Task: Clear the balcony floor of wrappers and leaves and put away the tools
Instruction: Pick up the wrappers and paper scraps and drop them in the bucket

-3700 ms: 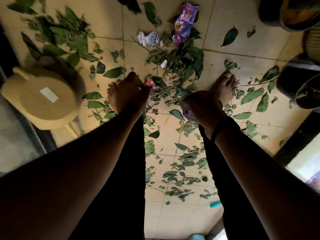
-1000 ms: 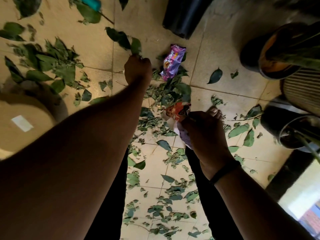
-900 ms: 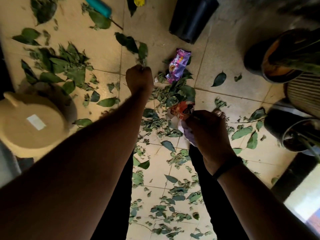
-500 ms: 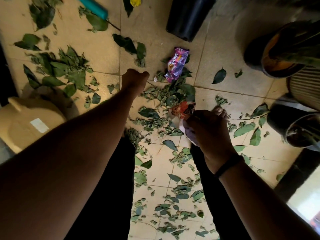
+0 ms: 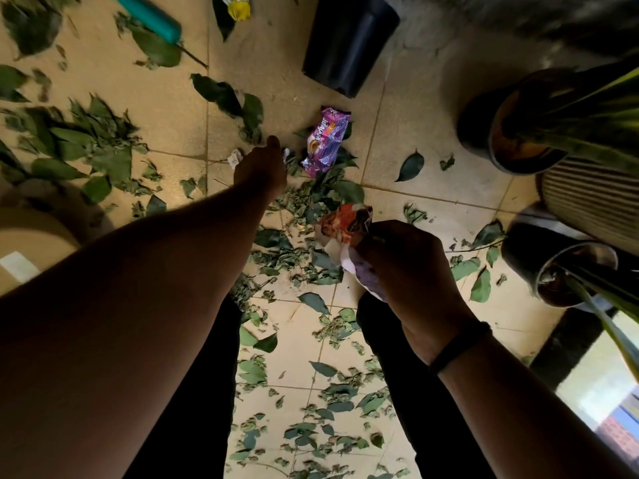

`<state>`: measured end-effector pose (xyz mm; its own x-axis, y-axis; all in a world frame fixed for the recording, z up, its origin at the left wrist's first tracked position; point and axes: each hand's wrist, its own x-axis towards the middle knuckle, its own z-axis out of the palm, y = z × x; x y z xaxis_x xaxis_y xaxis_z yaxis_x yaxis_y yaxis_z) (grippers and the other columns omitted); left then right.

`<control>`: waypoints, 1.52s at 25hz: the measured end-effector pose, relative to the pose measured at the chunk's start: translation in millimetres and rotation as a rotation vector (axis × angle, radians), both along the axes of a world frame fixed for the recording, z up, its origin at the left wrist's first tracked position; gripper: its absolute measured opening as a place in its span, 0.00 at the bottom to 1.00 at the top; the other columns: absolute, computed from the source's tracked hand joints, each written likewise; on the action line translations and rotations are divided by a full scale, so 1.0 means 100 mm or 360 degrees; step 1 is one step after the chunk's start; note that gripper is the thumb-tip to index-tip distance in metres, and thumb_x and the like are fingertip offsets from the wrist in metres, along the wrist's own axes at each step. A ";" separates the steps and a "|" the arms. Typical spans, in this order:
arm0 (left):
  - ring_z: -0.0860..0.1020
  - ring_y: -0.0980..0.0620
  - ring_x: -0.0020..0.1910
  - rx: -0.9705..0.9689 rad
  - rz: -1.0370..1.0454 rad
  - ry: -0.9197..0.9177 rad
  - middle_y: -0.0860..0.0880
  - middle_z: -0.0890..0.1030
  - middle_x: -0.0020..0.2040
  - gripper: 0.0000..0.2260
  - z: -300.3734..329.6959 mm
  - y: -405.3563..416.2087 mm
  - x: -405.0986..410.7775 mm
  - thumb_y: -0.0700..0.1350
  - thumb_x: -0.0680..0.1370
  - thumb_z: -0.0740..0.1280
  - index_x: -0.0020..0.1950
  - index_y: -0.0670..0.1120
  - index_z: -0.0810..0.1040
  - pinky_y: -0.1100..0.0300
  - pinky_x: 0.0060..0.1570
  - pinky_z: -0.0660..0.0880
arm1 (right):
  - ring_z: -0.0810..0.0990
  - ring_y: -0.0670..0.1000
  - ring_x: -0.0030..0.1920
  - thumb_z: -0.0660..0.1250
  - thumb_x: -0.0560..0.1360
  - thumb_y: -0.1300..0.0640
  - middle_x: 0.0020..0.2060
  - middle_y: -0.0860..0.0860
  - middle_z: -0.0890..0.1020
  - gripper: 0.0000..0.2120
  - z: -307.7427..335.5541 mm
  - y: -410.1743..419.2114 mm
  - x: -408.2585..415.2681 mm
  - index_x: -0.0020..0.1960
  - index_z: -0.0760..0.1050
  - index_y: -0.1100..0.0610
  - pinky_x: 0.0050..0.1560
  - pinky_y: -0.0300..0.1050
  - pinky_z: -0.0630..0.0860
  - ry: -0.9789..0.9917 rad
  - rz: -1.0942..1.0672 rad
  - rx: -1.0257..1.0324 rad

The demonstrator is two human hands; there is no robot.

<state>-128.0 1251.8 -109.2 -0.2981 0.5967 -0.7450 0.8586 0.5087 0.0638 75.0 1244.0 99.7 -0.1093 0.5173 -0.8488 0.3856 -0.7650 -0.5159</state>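
Wrappers are the step in hand; the right hand (image 5: 408, 271) clutches a red and white bunch (image 5: 345, 233), fingers curled round it; the left hand (image 5: 261, 171) reaches over a white scrap (image 5: 235, 156), its fingers hidden; next, at one o'clock, the purple packet (image 5: 325, 141) needs pinching; its lettering is unreadable.

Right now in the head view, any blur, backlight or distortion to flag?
Head view: arms and both hands, left hand and right hand, are dark silhouettes; window at lower right is overexposed; leaves upper left show motion blur; purple wrapper stays fairly readable; wide-angle bending at the edges.
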 end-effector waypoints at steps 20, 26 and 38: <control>0.69 0.60 0.30 0.0537 0.1384 -0.1161 0.53 0.70 0.32 0.11 1.88 -0.39 0.60 0.42 0.78 0.59 0.35 0.50 0.68 0.64 0.31 0.68 | 0.65 0.46 0.22 0.56 0.82 0.62 0.22 0.49 0.67 0.20 0.30 -0.15 -0.41 0.31 0.64 0.53 0.22 0.38 0.59 0.0326 -0.0636 -0.0663; 0.76 0.47 0.35 0.0708 0.1483 -0.1048 0.47 0.77 0.34 0.09 2.16 -0.63 1.10 0.45 0.76 0.59 0.37 0.46 0.73 0.51 0.37 0.74 | 0.72 0.55 0.54 0.55 0.82 0.54 0.46 0.62 0.70 0.10 0.41 -0.22 -0.50 0.55 0.72 0.58 0.48 0.43 0.71 0.0416 -0.1274 -0.0714; 0.67 0.42 0.72 0.0716 0.0079 -0.0505 0.43 0.72 0.71 0.19 2.19 -0.58 0.86 0.53 0.78 0.53 0.59 0.44 0.75 0.39 0.69 0.62 | 0.85 0.44 0.36 0.56 0.83 0.51 0.34 0.50 0.85 0.22 0.51 -0.02 -0.55 0.39 0.82 0.56 0.33 0.34 0.79 0.0531 -0.1419 -0.0790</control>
